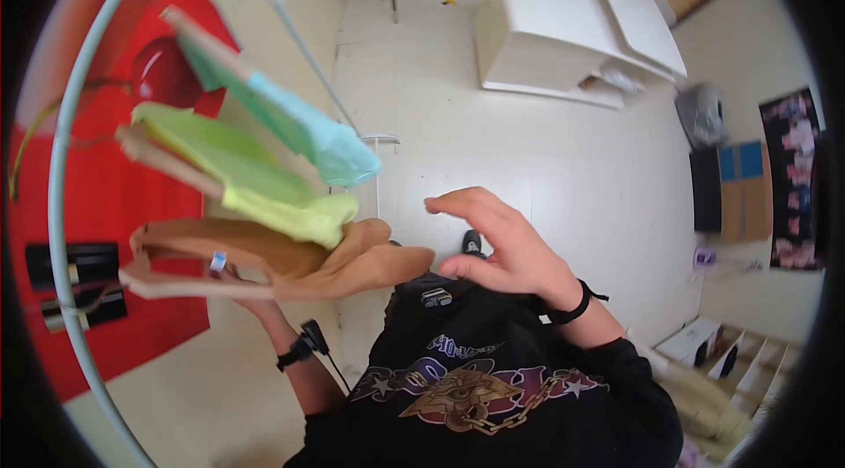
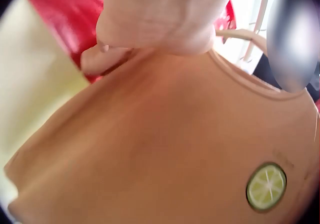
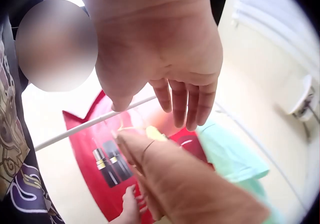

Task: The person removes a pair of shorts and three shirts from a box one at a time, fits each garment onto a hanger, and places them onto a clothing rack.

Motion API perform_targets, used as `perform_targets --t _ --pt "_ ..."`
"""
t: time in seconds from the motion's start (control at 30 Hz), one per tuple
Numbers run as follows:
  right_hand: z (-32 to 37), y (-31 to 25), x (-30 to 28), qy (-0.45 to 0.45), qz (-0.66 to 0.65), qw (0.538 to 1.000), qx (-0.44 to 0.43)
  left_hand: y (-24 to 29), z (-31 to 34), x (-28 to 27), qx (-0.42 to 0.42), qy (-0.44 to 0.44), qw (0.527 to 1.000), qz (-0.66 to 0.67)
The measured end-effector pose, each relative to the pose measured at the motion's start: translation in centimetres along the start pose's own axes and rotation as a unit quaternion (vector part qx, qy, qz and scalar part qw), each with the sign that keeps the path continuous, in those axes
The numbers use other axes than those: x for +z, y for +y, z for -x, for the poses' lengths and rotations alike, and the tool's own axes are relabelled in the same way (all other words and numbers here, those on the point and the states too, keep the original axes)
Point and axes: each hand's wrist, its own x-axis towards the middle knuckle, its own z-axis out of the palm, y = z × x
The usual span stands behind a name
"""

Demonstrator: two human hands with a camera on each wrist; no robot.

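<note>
My left hand grips a brown shirt near its neckline, with the fingers partly hidden by the cloth. A lime-slice print marks its front, and a small tag shows at the neck. My right hand is just right of the shirt, fingers stretched out, holding nothing. In the right wrist view, the right hand's palm is above the brown shirt. Beyond it hang a yellow-green shirt and a teal shirt.
A pale metal clothes rack curves along the left, before a red poster with lipstick pictures. A white cabinet stands farther off on the pale floor. Cardboard leans at the right wall.
</note>
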Motion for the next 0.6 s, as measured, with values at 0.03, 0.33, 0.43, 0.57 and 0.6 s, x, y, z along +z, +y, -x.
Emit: perform_targets --t 0.03,0.33,0.43,0.57,0.6 --pt "0.8 1.1 -0.4 0.045 0.006 0.998 0.052 -1.5 -1.5 2.0 -0.006 -0.036 0.999 0.000" --pt "17.2 9.8 -12.5 0.287 -0.036 0.937 0.195 -0.3 27.5 15.2 -0.105 -0.628 0.655 -0.407" --pt "23.6 11.1 -17.3 0.308 0.019 0.934 0.181 2.6 34.4 25.4 -0.036 -0.676 0.650 -0.344" --pt "33.0 13.0 -21.3 0.391 0.052 0.886 0.243 5.1 41.8 35.7 0.076 -0.759 0.572 -0.300" --pt "35.3 13.1 -22.0 0.424 0.030 0.864 0.268 5.4 44.1 37.8 0.101 -0.786 0.536 -0.291"
